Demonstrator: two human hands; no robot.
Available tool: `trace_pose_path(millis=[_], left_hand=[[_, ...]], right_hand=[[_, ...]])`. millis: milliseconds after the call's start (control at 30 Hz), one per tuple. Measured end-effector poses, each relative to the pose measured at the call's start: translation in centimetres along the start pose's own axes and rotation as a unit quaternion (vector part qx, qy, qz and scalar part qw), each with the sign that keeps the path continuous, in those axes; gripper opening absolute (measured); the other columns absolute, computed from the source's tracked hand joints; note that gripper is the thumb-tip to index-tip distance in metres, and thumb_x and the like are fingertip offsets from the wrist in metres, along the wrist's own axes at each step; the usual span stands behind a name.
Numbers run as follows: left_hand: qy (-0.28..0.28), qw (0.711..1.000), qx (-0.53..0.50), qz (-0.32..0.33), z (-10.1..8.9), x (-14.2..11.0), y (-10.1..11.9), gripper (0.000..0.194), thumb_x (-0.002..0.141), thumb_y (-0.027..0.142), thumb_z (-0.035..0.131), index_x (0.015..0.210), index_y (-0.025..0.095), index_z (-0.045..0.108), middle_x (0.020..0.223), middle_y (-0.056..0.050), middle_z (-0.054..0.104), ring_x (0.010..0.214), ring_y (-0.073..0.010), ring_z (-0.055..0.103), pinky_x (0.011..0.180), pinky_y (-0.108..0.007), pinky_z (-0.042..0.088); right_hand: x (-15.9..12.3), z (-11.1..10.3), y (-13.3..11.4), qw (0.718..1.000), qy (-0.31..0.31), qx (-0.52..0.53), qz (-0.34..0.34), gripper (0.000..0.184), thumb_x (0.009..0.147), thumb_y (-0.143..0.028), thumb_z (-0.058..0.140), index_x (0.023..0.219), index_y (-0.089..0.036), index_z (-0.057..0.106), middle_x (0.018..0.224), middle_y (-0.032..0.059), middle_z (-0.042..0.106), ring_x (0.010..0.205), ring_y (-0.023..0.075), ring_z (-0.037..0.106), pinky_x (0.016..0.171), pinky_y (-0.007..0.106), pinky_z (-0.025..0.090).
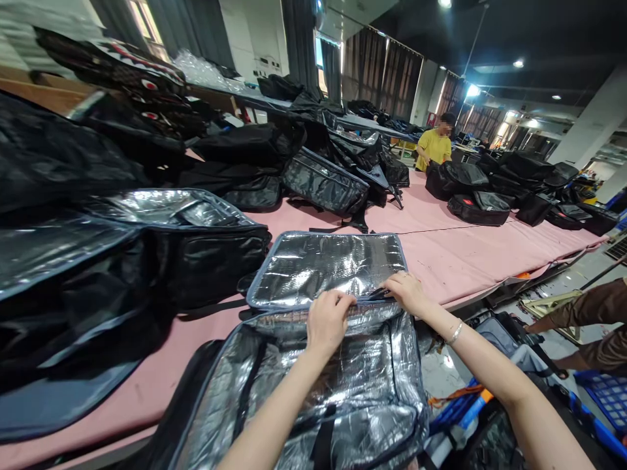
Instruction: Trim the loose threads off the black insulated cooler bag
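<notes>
An insulated bag (406, 352) with silver foil lining lies open in front of me, its foil-lined lid (323, 261) folded back onto the pink table. My left hand (329, 320) is closed at the seam where lid and body meet, thumb and fingers pinching its edge. To the right along that same seam, my right hand (407, 292) has its fingers bent together over the lid's near corner. A slim dark thing (379, 295) shows at its fingertips; I cannot make out what it is. A black strap crosses the lining inside the bag.
Open foil-lined bags (215, 261) crowd the left side of the pink table (455, 261). Dark camouflage bags (323, 186) stand behind the lid, more black bags (480, 207) farther right. A person in yellow (434, 147) works at the far side. Bags and a blue crate (600, 398) fill the floor at right.
</notes>
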State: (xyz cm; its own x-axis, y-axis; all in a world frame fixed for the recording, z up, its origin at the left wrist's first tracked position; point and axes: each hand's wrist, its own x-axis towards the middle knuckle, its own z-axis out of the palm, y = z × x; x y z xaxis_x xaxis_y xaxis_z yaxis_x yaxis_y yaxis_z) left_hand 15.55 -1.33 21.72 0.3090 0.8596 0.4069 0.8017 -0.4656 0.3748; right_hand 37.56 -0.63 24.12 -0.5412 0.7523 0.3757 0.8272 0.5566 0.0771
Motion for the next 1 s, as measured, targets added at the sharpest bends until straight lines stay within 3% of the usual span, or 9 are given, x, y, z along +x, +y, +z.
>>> trace_pose_path(millis=[233,567,767,900,1000], left_hand=[[0.058,0.998,0.007,-0.013,1.9,-1.5,2.7,0.023,0.084,0.033,0.044,0.087,0.019,0.062,0.105,-0.011,0.055,0.092,-0.0245,0.048,0.077,-0.038,0.033],[0.072,0.995,-0.048,-0.04,2.2,-1.1,3.3,0.016,0.082,0.023,0.048,0.075,0.02,0.062,0.105,-0.008,0.054,0.096,-0.0227,0.048,0.085,-0.04,0.03],[0.061,0.992,-0.106,-0.016,1.9,-3.1,2.3,0.023,0.086,0.026,0.039,0.077,0.018,0.059,0.101,-0.009,0.058,0.097,-0.0217,0.051,0.084,-0.035,0.036],[0.011,0.988,-0.151,0.014,1.5,-5.2,0.4,0.034,0.086,0.037,0.04,0.059,0.02,0.054,0.068,-0.001,0.061,0.068,-0.0153,0.056,0.065,-0.026,0.042],[0.062,0.984,-0.157,-0.046,1.4,-5.8,-1.4,0.028,0.085,0.039,0.04,0.074,0.021,0.057,0.075,-0.002,0.063,0.071,-0.0171,0.058,0.065,-0.028,0.044]], right_hand=[[-2.0,-0.1,0.0,1.0,0.003,-0.018,0.013,0.02,0.092,-0.02,0.044,0.104,-0.019,0.059,0.093,0.0061,0.061,0.085,0.0177,0.046,0.071,0.03,0.029],[-1.1,-0.1,-1.2,1.0,-0.011,0.002,0.003,0.019,0.092,-0.019,0.042,0.096,-0.019,0.061,0.087,0.0054,0.061,0.082,0.0186,0.045,0.072,0.032,0.028],[-1.3,0.4,-1.3,0.994,0.011,0.086,0.064,0.012,0.087,-0.015,0.05,0.095,-0.017,0.058,0.085,0.0043,0.061,0.084,0.0185,0.049,0.074,0.03,0.034],[0.0,0.7,-2.2,0.983,0.022,0.156,0.095,0.027,0.083,-0.019,0.056,0.109,-0.013,0.051,0.096,0.0063,0.058,0.087,0.0151,0.052,0.077,0.025,0.04],[2.1,1.2,-3.9,0.971,-0.023,0.205,0.123,0.038,0.076,-0.018,0.062,0.112,-0.019,0.053,0.102,0.0031,0.058,0.092,0.0136,0.053,0.078,0.022,0.041]])
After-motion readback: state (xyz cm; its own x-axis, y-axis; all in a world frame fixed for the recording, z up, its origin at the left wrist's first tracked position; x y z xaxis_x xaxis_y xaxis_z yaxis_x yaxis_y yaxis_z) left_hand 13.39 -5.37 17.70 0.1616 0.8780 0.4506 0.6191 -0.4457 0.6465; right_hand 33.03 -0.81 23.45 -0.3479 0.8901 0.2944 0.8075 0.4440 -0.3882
